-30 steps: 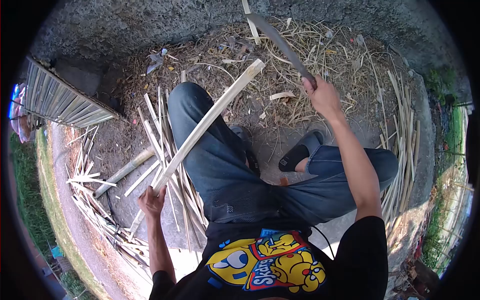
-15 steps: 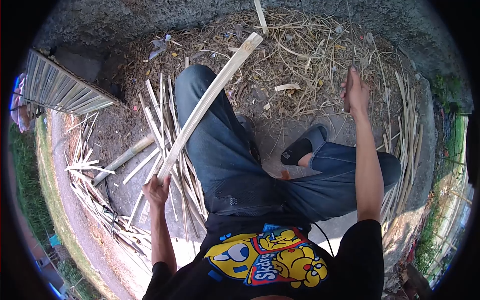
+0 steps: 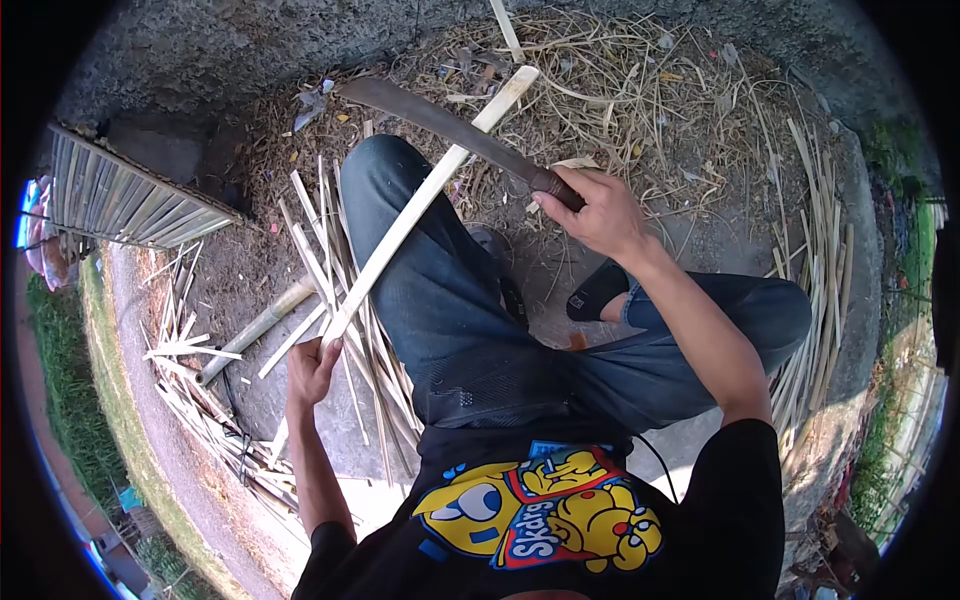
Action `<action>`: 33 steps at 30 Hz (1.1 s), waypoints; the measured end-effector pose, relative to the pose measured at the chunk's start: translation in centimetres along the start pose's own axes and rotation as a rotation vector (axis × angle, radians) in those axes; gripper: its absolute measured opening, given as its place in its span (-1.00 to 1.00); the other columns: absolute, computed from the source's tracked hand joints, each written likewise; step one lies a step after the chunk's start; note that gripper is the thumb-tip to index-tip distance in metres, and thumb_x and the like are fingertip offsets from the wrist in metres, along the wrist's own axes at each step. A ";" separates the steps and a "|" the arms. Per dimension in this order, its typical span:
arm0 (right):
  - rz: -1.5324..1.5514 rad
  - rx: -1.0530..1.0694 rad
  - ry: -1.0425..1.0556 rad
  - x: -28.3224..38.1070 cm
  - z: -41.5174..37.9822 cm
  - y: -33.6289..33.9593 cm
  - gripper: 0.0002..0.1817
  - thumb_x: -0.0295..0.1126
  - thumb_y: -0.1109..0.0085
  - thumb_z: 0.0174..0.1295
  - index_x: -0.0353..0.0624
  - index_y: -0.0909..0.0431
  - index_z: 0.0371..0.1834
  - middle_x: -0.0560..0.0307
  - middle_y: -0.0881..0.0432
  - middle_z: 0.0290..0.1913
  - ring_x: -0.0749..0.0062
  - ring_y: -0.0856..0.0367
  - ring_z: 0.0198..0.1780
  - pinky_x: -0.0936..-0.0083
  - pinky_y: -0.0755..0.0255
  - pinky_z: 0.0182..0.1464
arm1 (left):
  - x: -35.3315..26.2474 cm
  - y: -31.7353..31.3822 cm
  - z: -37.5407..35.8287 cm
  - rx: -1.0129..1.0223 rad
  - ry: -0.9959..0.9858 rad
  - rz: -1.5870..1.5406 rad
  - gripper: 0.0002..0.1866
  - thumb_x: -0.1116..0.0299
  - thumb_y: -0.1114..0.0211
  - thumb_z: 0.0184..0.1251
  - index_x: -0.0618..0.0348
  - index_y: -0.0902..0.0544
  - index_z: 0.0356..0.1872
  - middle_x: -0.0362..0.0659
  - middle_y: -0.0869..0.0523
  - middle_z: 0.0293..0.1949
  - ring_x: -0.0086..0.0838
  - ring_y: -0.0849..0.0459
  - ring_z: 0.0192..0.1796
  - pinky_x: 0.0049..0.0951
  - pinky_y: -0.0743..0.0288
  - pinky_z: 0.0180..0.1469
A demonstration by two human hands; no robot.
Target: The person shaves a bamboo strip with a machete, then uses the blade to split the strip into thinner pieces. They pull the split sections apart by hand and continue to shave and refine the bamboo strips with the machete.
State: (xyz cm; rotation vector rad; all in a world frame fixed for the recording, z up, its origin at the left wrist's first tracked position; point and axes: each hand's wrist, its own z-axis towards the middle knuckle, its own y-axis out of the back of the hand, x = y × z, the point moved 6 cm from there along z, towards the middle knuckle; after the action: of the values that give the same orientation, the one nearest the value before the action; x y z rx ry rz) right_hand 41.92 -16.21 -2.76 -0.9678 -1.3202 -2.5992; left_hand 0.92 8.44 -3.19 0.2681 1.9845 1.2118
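My left hand [image 3: 314,372] is closed around the lower end of a long pale bamboo strip [image 3: 408,222]. The strip slants up and to the right across my left thigh, its far end above the litter-strewn ground. In my right hand [image 3: 600,212] is the dark wrapped handle of a machete [image 3: 450,128], fingers wrapped round it. The blade points to the upper left and crosses over the strip near its far end in this view.
Bamboo strips lie in piles beside my left leg [image 3: 385,385], at far left [image 3: 200,415] and at right [image 3: 822,270]. A bamboo pole [image 3: 262,325] rests on the ground. Shavings [image 3: 610,90] cover the ground before a rough wall [image 3: 250,40]. A slatted bamboo panel [image 3: 130,190] stands upper left.
My right hand has swung from the far right in toward the middle, bringing the machete across the bamboo strip. The strip has turned over slightly, still in my left hand.
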 end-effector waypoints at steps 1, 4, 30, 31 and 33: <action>0.003 0.002 -0.001 0.9 -0.3 -0.4 -0.57 -0.06 -0.43 0.23 -0.17 -0.72 -0.03 0.07 -0.67 -0.45 0.20 -0.66 -0.51 0.33 -0.54 -0.42 | -0.2 0.0 0.0 0.030 0.010 -0.037 -0.29 -0.17 -0.26 0.41 0.34 -0.41 -0.65 -0.14 -0.22 -0.73 -0.44 -0.16 -0.58 -0.23 -0.12 -0.51; -0.078 0.057 0.161 4.1 -1.5 -1.4 -0.46 0.00 -0.46 0.16 -0.06 -0.70 0.13 0.20 -0.62 -0.47 0.33 -0.62 -0.57 0.42 -0.52 -0.55 | 0.3 -1.2 0.5 0.098 0.052 -0.059 -0.29 -0.17 -0.25 0.43 0.32 -0.37 -0.66 -0.17 -0.20 -0.72 -0.45 -0.14 -0.56 -0.23 -0.08 -0.51; 0.465 -0.299 -0.809 -18.1 -1.9 7.1 -0.72 -0.35 -0.38 0.25 -0.28 -0.68 -0.06 0.23 -0.64 -0.50 0.65 -0.51 -0.63 0.65 -0.33 -0.61 | 3.3 -2.3 -1.1 -0.069 0.015 -0.024 -0.35 -0.13 -0.35 0.36 0.35 -0.48 -0.60 -0.08 -0.34 -0.75 -0.44 -0.25 -0.62 -0.24 -0.22 -0.53; 0.469 -0.293 -0.808 -17.6 -1.8 6.7 -0.72 -0.35 -0.38 0.25 -0.28 -0.68 -0.06 0.23 -0.64 -0.50 0.65 -0.51 -0.63 0.65 -0.33 -0.61 | 2.6 -2.1 -0.7 -0.085 0.010 0.022 -0.34 -0.14 -0.37 0.34 0.35 -0.48 -0.60 -0.07 -0.35 -0.75 -0.42 -0.25 -0.62 -0.23 -0.22 -0.54; 0.455 -0.278 -0.749 -16.2 -1.3 5.9 -0.62 -0.35 -0.38 0.24 -0.28 -0.66 0.09 0.19 -0.68 -0.48 0.64 -0.54 -0.62 0.62 -0.36 -0.59 | 1.6 -1.8 -0.2 -0.128 0.065 0.027 -0.35 -0.16 -0.43 0.27 0.33 -0.51 -0.57 -0.05 -0.40 -0.74 -0.41 -0.29 -0.63 -0.24 -0.25 -0.53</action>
State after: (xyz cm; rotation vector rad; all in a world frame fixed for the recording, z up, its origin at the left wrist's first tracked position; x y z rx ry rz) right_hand 56.11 -24.33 -8.26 -2.1313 -0.6667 -2.1540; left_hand 0.09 8.22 -5.44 0.1943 1.9539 1.3744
